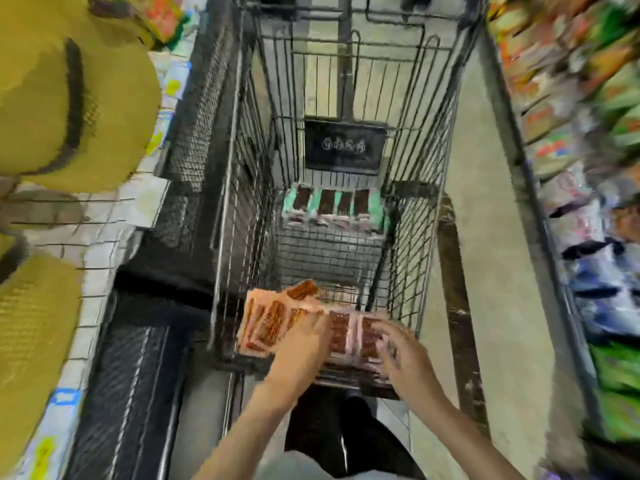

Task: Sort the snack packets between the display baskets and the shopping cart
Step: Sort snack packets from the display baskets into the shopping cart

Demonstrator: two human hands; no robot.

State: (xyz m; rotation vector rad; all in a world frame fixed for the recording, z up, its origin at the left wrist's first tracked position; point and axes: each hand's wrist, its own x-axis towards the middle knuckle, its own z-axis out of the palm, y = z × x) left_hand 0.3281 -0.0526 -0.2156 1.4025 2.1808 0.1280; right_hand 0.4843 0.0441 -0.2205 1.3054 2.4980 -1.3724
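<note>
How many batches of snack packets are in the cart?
2. Green packets lie at the far end of the cart; pink packets are at the near end under the left hand and right hand. Others may lie hidden.

Pale floor (491, 237), blurred shelves (571, 133), perhaps straw hats (69, 109).

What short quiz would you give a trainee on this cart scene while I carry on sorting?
1. True or false: the mint-green packets lie at the far end of the shopping cart, away from the person.
2. What do the left hand and the right hand both touch? A) the pink packets B) the mint-green packets C) a shelf
3. Fill in: the yellow hats show on the person's ___ side.
Key: 1 true; 2 A; 3 left.
</note>
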